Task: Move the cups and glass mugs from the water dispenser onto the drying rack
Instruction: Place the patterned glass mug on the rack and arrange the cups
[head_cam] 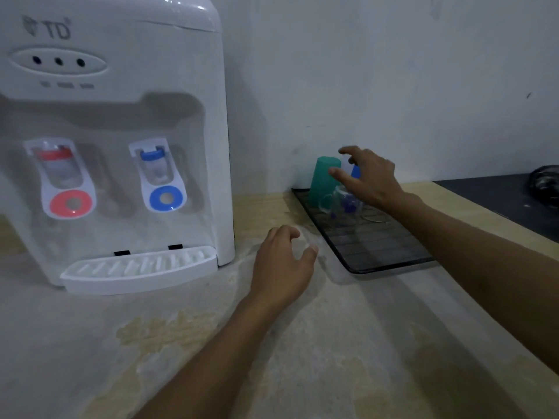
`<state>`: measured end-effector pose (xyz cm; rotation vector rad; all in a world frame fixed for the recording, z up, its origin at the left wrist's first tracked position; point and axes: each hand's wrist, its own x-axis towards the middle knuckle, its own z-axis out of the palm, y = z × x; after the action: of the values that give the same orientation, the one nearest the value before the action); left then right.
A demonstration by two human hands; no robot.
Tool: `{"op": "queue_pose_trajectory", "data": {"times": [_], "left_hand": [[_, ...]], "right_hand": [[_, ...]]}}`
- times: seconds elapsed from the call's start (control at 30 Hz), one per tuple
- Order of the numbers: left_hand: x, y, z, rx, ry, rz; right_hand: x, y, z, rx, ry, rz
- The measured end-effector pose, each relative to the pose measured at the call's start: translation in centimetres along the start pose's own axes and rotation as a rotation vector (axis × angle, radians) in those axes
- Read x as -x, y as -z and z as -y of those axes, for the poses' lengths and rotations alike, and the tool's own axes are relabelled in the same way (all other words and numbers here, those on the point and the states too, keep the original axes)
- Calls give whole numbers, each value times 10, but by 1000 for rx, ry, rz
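Note:
The white water dispenser [115, 140] stands at the left, and its drip tray [139, 267] carries nothing. On the far end of the black drying rack [381, 252] a green cup [322, 179] stands upside down. A glass mug [343, 204] with blue marks sits in front of it. A blue cup [356, 171] shows only partly behind my right hand [369, 179], which hovers over these with fingers spread and grips nothing. My left hand [281, 264] is beside the rack's near left corner, curled around a faint, blurred clear glass mug [304, 241].
The dispenser and rack share a worn, pale counter [302, 343] set against a white wall. A dark surface [490, 198] with a black object [544, 182] on it lies at the far right. The near half of the rack holds nothing.

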<state>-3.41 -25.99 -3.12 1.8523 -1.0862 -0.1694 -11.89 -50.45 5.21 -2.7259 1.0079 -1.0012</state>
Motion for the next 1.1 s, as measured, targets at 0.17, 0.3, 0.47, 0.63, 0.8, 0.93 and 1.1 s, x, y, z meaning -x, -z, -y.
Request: {"op": "queue_pose_trajectory", "data": {"times": [0.17,0.3,0.47,0.63,0.8,0.93,1.1], "left_hand": [[1,0,4,22,-8,-7],[0,0,7,48,-11,-15],[-4,-2,8,52,-13,-20],[-3,-2,7,53,-5,-13],[-2,0,7,48,-15,-18],[-2,0,6,55,-13,-21],[-2,-1,6,48,-2,-21]], "right_hand": [[-55,-11,22,9,-100,312],[-71,-34,27,126,-114,355],[-75,-46,22,87,-131,324],[-72,-47,24,51,-145,326],[-68,-47,28,16,-160,335],[-60,-41,29,-12,-193,282],[-64,-15,4,263,-324,18]]}}
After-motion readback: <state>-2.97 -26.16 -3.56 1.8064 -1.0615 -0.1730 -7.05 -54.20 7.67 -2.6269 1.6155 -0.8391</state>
